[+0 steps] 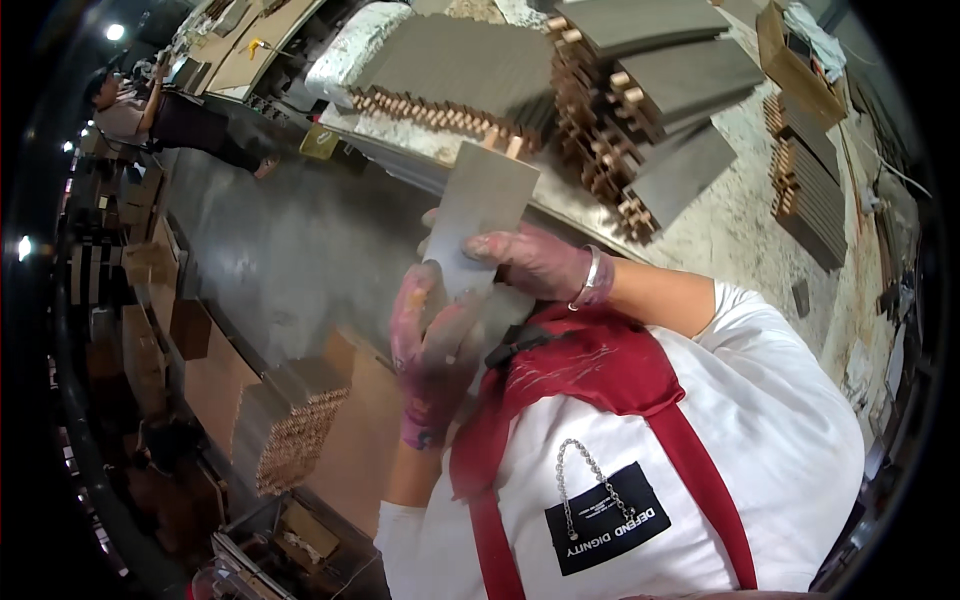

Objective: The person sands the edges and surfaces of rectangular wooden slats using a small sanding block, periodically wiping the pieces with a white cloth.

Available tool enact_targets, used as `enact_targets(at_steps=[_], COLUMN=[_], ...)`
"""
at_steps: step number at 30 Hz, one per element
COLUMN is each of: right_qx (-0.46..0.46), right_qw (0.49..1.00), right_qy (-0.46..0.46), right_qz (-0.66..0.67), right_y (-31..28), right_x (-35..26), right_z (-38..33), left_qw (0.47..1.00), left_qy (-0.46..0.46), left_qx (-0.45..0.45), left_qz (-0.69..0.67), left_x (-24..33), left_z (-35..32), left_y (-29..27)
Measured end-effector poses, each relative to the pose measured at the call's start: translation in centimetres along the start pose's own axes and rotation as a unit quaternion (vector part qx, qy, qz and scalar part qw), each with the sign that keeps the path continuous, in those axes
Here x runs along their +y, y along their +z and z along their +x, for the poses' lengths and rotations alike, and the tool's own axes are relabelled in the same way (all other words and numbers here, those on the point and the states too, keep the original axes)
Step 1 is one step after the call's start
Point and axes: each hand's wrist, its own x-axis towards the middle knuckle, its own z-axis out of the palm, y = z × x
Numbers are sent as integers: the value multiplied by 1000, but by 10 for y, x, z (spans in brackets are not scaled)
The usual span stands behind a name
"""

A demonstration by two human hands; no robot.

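A thin grey rectangular plate [485, 195] is tilted up in front of my chest. Two copper-coloured tabs show at its far end. My right hand [545, 262], in a stained pinkish glove with a silver bangle at the wrist, grips the plate with the thumb across its face; grey fingertips show past its left edge. Around the plate's near corner are the fingers of my left hand [430, 350], in a similar glove; its palm is blurred. Beyond the plate, a row of similar grey plates [460, 65] with copper-coloured ends lies on the worktable [685, 225].
More stacked plates [690, 80] and a smaller stack [812, 215] lie on the table, with a cardboard box [800, 60] at the back right. Another stack [290, 425] stands at the lower left. Far left, across the grey floor [290, 240], a person [180, 120] works at another table.
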Motion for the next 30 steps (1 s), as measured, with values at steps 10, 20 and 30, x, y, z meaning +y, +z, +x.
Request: enact_targets(at_steps=[10, 20, 30], right_qx=[35, 237, 397], right_qw=[993, 947, 865], right_qy=[-25, -41, -198], right_qz=[-106, -215, -235], right_y=[-40, -69, -83], right_x=[-49, -75, -82], right_z=[79, 142, 176], left_qw=[993, 959, 910], left_qy=[-25, 204, 287], left_qx=[-46, -44, -125], left_qz=[-109, -189, -273], left_x=[-79, -220, -261], left_z=[77, 213, 297], left_y=[23, 56, 83])
